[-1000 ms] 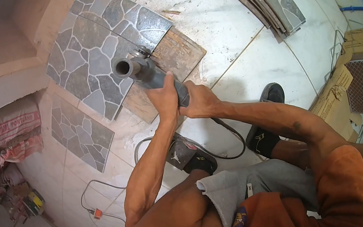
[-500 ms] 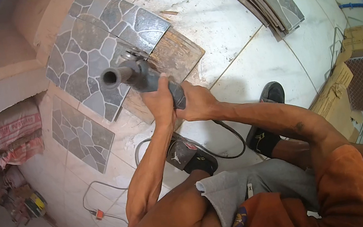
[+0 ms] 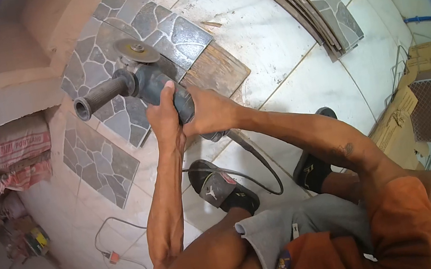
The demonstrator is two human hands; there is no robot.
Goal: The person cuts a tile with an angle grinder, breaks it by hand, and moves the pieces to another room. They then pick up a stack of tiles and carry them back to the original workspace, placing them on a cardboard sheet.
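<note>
grinder: the angle grinder (image 3: pixel 159 90) is hanging in front of the person, above the stone-patterned tile (image 3: pixel 82 71).
left hand: the left hand (image 3: pixel 164 121) is clamping round the tool's body, its thumb lying along the top.
right hand: the right hand (image 3: pixel 214 109) is clamping the rear of that same body, pressing up against the left one.
side handle: the side handle (image 3: pixel 102 96) is jutting out leftward, with neither hand gripping it.
disc: the disc (image 3: pixel 140 50) is showing its flat face now; a moment ago it was mostly hiding behind the body, so the tool has been rolling over.
meaning: to my eye the disc is standing clear of the tile, so the cutting seems to be pausing.
line: a straight line is running between the tile and the glossy piece (image 3: pixel 183 35); i can't tell whether it's going right through.
board: the wooden board (image 3: pixel 222 68) is lying beneath them, sticking out rightward.
cord: the black cord (image 3: pixel 269 174) is looping past a slipper (image 3: pixel 217 187).
</note>
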